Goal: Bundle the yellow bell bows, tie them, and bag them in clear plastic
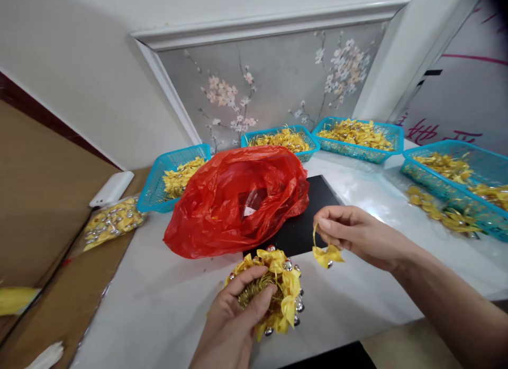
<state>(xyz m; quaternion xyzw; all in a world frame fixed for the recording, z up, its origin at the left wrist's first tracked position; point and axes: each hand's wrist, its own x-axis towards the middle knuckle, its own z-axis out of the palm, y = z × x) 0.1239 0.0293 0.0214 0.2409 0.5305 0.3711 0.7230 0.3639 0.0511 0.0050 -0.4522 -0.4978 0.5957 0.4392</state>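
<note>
The bundle of yellow ribbon bows, studded with small silver bells, sits low over the near edge of the white bench, just in front of the red plastic bag. The left hand holds it from below, its grip closed around the bundle with the thumb and fingers curled over the gold wire at its middle. To the right of the bundle, and apart from it, a single yellow bow hangs in the air; the right hand has its grip pinching the ribbon tail of that bow between thumb and forefinger. Behind the red bag's right side lies a black mat, partly covered by the bag. Four blue baskets filled with more yellow bows stand around the bag: one at its left, one just behind it, one further right at the back, and one far right. Loose bows lie on the bench in front of that last basket. Left of the bag, past the first basket, a clear packet of bows rests on a brown surface, with a white box behind it.
</note>
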